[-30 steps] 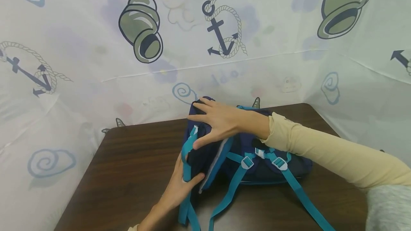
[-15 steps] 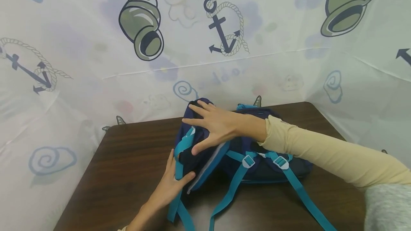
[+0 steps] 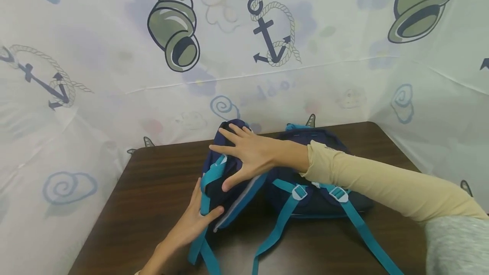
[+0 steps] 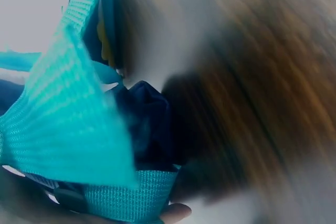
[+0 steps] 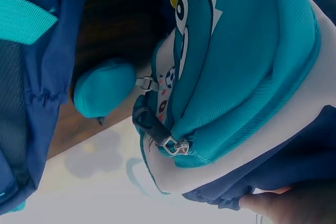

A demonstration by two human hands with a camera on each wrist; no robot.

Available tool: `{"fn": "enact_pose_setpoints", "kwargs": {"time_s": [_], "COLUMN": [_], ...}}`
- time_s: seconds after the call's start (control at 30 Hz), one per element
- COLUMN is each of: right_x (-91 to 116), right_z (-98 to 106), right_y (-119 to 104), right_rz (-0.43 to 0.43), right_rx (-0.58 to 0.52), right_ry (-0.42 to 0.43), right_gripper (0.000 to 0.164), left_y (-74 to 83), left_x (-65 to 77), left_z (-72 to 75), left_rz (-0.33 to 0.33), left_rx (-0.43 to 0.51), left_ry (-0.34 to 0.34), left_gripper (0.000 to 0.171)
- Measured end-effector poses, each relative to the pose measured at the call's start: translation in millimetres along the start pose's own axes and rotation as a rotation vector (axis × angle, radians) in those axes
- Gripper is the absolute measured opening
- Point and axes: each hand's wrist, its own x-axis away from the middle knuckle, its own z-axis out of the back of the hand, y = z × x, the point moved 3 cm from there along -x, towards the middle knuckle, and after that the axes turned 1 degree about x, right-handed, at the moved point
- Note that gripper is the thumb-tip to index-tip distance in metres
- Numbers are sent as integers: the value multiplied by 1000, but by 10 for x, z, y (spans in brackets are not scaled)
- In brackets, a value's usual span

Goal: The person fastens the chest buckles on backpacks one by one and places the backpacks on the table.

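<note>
A small navy backpack [image 3: 229, 198] with a teal shoulder strap [image 3: 211, 177] stands tilted on the left. My left hand [image 3: 187, 226] grips its near side, thumb on the back panel and fingers behind the strap. In the left wrist view, teal webbing [image 4: 79, 119] fills the near part, with a fingertip [image 4: 176, 212] below it. Spread over the upper back panel, my right hand [image 3: 250, 152] rests with straight fingers. The right wrist view shows the bag's teal front pocket [image 5: 247, 72] with a cartoon face and a zipper [image 5: 178, 146].
A second navy backpack [image 3: 321, 207] lies to the right, partly behind my right forearm. Its teal straps [image 3: 280, 226] trail toward the table's front. A small teal rounded piece [image 5: 105, 87] shows between the bags. Printed cloth [image 3: 221, 54] hangs behind the brown table [image 3: 160, 173].
The held backpack has moved left, away from the second backpack, and both hands have gone with it. The right fingers have stayed spread. The second backpack has stayed in place.
</note>
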Motion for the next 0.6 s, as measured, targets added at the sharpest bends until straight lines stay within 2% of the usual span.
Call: {"fn": "enact_pose_setpoints", "kwargs": {"time_s": [0.3, 0.6], "right_x": [-137, -227], "right_z": [-230, -393], "right_y": [-38, -78], "right_rz": [-19, -15], "right_rx": [-74, -77], "right_ry": [-7, 12], "right_gripper": [102, 104], "left_y": [-165, -270], "left_x": [105, 152], "left_z": [259, 443], "left_rz": [94, 112], "left_rx": [-167, -230], "left_ry": [73, 56], "left_gripper": [98, 99]}}
